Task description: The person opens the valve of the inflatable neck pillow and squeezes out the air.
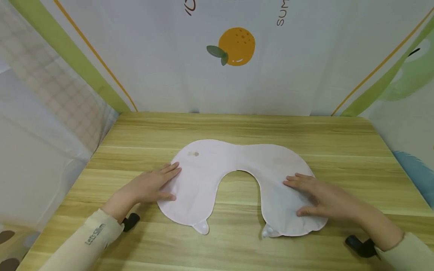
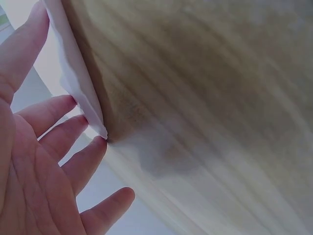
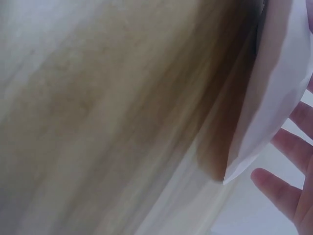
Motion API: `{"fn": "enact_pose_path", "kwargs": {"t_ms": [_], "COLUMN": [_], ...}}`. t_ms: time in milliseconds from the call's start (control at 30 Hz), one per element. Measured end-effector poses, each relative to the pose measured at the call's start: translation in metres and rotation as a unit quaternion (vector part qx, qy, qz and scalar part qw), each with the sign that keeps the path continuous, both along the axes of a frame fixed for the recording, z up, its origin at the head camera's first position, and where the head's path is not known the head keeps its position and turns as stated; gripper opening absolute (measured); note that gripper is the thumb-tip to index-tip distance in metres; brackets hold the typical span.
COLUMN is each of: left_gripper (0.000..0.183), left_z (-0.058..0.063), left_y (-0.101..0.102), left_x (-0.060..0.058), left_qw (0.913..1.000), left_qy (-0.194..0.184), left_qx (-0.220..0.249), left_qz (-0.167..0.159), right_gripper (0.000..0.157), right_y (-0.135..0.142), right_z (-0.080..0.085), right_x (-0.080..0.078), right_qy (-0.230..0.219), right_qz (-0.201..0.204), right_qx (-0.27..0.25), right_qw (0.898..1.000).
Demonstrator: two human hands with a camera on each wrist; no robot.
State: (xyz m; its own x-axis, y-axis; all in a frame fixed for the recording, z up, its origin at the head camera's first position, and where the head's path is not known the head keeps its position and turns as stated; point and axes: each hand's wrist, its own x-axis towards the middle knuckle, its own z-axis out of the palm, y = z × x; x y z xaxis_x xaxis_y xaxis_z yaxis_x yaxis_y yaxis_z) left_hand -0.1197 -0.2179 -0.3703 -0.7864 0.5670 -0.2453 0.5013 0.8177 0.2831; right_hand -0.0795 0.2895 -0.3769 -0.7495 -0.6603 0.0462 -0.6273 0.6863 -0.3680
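A pale pink-white, U-shaped neck pillow (image 1: 200, 177), looking flat, lies on the table with its opening toward me. A small brownish-grey oval mark shows near its upper left. Small clear-looking tabs (image 1: 202, 227) stick out at the inner ends of both arms. My left hand (image 1: 152, 184) rests on the left arm's outer edge, fingers spread. In the left wrist view its fingertips (image 2: 100, 142) touch the rim. My right hand (image 1: 315, 195) lies over the right arm's outer side, fingers extended. The right wrist view shows that rim (image 3: 274, 93) lifted slightly off the wood.
The wood-grain table (image 1: 237, 128) reaches back to a white cloth (image 1: 162, 67) printed with an orange and letters. Cloth also hangs along the left. Black wrist-mount parts (image 1: 131, 222) sit below both wrists. Something blue (image 1: 415, 173) shows beyond the right edge.
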Motion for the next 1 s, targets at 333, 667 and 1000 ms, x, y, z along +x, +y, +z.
{"fn": "enact_pose_path", "kwargs": {"t_ms": [333,667,1000], "left_gripper": [0.086,0.086,0.085], "left_z": [0.000,0.003,-0.003], "left_y": [0.000,0.002,0.003], "left_x": [-0.006,-0.014,-0.026], "left_qw": [0.9999,0.9998,0.9999], "left_qy": [-0.010,-0.020,-0.013], "left_qx": [-0.003,-0.005,-0.007], "left_qz": [0.003,-0.001,-0.004], "right_gripper": [0.075,0.076,0.074], "right_y": [0.000,0.000,0.001], "right_z": [-0.002,0.003,0.004], "right_x": [-0.006,-0.015,-0.026], "right_qy": [-0.002,-0.018,-0.034], "right_qz": [0.011,-0.015,-0.001], "right_qx": [-0.024,0.007,-0.028], "right_qw": [1.000,1.000,0.999]}}
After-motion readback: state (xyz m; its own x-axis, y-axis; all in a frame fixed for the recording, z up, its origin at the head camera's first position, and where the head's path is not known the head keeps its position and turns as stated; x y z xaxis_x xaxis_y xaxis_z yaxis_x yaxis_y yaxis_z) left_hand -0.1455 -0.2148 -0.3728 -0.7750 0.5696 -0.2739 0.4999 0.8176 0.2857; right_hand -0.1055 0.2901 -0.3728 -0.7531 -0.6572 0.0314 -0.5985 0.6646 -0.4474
